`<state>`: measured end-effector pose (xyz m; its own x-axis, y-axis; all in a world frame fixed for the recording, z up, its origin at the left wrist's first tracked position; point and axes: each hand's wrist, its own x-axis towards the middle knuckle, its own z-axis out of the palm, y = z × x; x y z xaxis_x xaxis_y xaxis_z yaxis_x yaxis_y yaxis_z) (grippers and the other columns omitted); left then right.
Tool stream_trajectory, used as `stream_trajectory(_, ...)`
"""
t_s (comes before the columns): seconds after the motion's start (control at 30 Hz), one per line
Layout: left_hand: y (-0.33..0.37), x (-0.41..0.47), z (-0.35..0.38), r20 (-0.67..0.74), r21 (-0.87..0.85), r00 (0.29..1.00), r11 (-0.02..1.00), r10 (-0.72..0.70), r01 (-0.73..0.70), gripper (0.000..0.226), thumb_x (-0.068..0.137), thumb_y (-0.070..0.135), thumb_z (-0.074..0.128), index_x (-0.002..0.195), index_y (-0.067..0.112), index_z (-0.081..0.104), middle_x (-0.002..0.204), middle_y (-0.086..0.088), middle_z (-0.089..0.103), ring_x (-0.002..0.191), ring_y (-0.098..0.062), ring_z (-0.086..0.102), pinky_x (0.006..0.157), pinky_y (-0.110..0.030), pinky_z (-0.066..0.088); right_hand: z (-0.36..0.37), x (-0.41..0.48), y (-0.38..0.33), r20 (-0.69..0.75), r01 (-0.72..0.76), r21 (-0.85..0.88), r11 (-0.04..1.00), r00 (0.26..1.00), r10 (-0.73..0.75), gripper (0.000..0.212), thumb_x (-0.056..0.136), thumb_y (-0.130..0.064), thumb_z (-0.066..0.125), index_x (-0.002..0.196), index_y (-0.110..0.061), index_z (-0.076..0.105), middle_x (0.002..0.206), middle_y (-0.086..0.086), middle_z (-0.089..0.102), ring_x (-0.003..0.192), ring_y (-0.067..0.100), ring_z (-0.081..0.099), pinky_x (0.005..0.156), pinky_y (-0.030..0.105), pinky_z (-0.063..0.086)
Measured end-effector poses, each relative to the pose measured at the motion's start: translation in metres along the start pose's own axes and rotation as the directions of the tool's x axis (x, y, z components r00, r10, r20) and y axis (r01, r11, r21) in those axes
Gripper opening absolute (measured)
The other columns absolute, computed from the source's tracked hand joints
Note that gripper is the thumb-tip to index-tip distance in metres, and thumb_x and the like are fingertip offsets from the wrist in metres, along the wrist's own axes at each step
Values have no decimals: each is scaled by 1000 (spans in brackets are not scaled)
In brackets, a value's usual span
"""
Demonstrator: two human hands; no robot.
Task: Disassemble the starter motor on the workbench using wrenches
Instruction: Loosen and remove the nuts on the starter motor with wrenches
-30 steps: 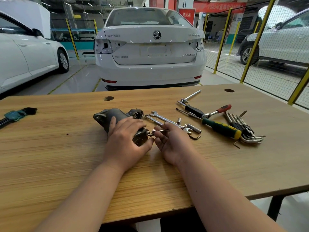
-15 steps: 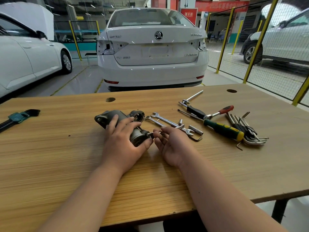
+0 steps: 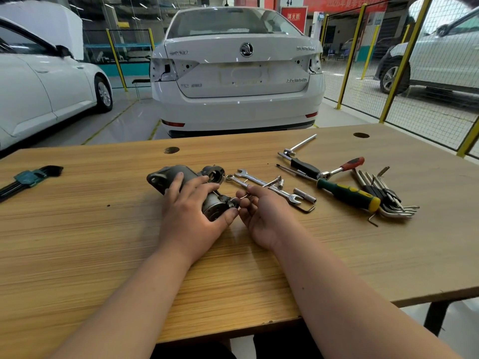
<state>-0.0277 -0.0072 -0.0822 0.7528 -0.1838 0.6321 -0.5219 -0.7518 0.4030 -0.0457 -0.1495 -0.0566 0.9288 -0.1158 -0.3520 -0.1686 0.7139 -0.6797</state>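
One starter motor (image 3: 188,171) gripped, one wrench (image 3: 243,197) pinched

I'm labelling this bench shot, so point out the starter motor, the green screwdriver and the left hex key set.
Starter motor (image 3: 156,179), head view, on its mounting flange.
Green screwdriver (image 3: 348,195), head view, middle of the handle.
Hex key set (image 3: 29,176), head view, on its green holder.

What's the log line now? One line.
left hand: grips motor | right hand: pinches wrench at motor end | motor: on bench
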Motion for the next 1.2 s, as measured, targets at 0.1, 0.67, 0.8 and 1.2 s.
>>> stream_trajectory(0.1, 1, 0, 1, 2, 7, 1000, 1000, -9, 9, 55, 70, 53, 68, 117, 27, 59, 132, 6, 51, 138, -23, 18, 111, -37, 14, -1, 1, 0, 17, 22, -14, 1000, 1000, -22, 8, 96, -11, 46, 95, -8, 54, 53, 2, 63, 38, 7, 50, 41, 17, 44)
stream_trajectory(0.67, 4, 4, -7, 95, 278, 918, 875, 385, -396, 46, 80, 25, 37, 109, 2, 65, 107, -13, 66, 110, -33, 59, 95, -62, 38, 8, -26, 22, 890, 778, -374, -505, 148, -432, 23, 80, -5, 63, 102, -8, 71, 100, 8, 70, 89, 30, 65, 73, 37, 52)
stream_trajectory(0.8, 3, 3, -7, 122, 111, 992, 993, 15, -28, 68, 74, 62, 29, 127, 25, 54, 137, 6, 48, 139, -21, 21, 115, -41, 13, 4, -30, 20, 629, 864, -501, -48, 326, -705, 15, 88, -16, 55, 96, -20, 67, 85, -4, 67, 77, 10, 61, 70, 23, 48)
stream_trajectory(1.2, 0, -1, -2, 2, 8, 1000, 1000, 10, -10, 56, 67, 41, 74, 119, 25, 59, 132, 7, 51, 138, -22, 18, 107, -27, 9, -2, -7, 3, -4, 52, -37, 998, 999, -53, 13, 99, -13, 44, 91, -10, 54, 51, 1, 59, 37, 8, 46, 40, 17, 43)
